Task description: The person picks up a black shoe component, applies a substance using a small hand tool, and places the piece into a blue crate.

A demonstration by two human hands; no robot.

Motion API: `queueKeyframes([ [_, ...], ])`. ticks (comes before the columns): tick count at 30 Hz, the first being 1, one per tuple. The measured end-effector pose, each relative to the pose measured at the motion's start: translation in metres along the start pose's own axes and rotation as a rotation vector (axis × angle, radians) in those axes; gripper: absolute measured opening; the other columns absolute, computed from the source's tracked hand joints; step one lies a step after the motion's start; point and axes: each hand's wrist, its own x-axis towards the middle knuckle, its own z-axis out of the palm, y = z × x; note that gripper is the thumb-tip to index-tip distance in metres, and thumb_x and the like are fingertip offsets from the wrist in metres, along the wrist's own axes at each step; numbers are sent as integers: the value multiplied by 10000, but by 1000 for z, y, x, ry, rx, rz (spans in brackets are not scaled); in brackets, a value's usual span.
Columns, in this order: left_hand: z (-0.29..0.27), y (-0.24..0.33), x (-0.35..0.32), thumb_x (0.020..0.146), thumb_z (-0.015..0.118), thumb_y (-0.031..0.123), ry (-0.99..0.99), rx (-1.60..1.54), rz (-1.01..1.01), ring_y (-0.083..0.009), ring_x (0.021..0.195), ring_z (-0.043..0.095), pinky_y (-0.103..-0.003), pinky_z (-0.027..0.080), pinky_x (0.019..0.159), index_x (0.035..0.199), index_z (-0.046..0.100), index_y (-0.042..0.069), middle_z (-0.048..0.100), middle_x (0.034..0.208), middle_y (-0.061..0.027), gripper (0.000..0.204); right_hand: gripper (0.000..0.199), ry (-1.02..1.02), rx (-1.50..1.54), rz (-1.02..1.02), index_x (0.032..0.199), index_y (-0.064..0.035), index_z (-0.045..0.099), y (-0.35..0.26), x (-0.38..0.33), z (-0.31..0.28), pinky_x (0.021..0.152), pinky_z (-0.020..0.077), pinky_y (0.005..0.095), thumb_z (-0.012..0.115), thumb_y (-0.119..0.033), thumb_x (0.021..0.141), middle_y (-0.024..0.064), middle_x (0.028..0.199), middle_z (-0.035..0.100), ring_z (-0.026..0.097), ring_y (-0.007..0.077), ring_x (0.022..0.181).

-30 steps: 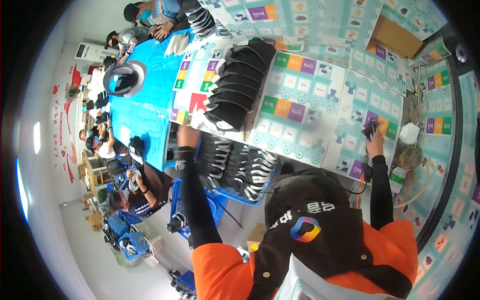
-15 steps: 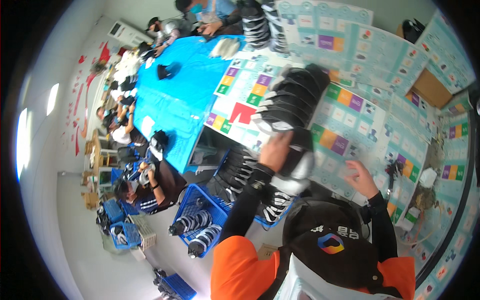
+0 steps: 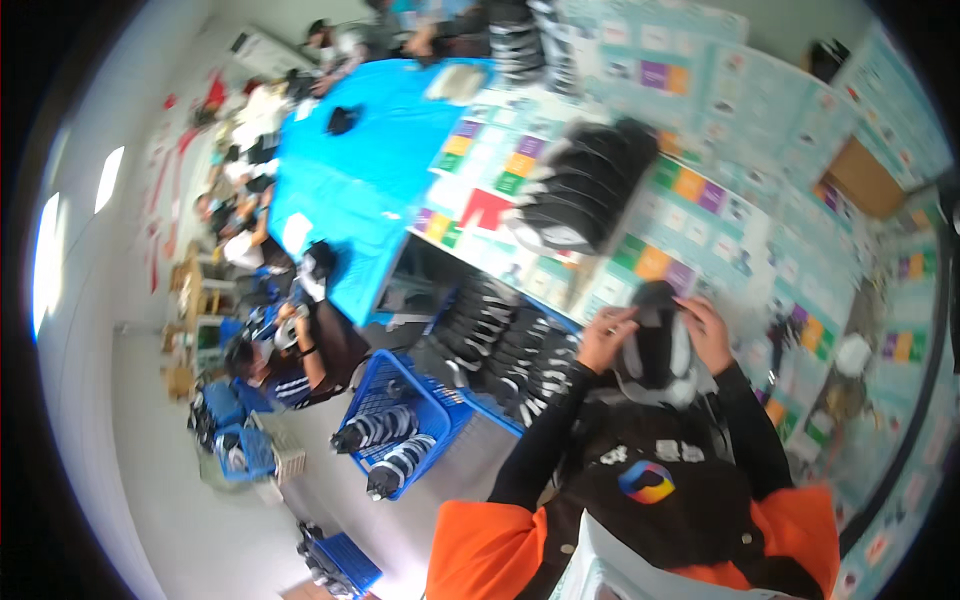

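Note:
In front of my chest, over the table's near edge, I hold a black cap (image 3: 655, 345) with white inside edges, its hollow side turned up toward me. My left hand (image 3: 607, 337) pinches its left edge. The right edge is between the fingers of my right hand (image 3: 707, 335). Beyond them, a row of nested black caps (image 3: 590, 190) with pale rims lies on the table, blurred and touched by neither hand.
Printed sheets cover the worktable (image 3: 690, 235). A blue basket (image 3: 480, 405) of nested caps sits below its left edge, beside another blue basket (image 3: 360, 400). Further left, a blue-covered table (image 3: 345, 190) has several people around it. Stacked caps (image 3: 515, 50) stand at the back.
My left hand has brought the cap from the near end of the row toward my chest. My right hand, earlier empty with fingers apart, has come in and taken its other edge.

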Motion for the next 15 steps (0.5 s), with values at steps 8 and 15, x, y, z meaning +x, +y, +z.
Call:
queueKeyframes([
  [8, 12, 8, 14, 1006, 657, 150, 110, -31, 21, -189, 1058, 607, -307, 476, 893, 1011, 762, -2, 681, 1126, -113, 184, 118, 161, -92, -3, 990, -27, 702, -12, 12, -3, 696, 532, 381, 694, -137, 948, 125, 930, 696, 675, 331, 816],
  [15, 29, 20, 32, 1053, 601, 212, -13, -232, -203, -163, 888, 643, -276, 489, 823, 1075, 713, -28, 707, 968, -59, 266, 213, 96, -63, 206, 984, 12, 682, 21, 13, -21, 730, 517, 379, 674, -199, 959, 157, 905, 700, 674, 330, 838],
])
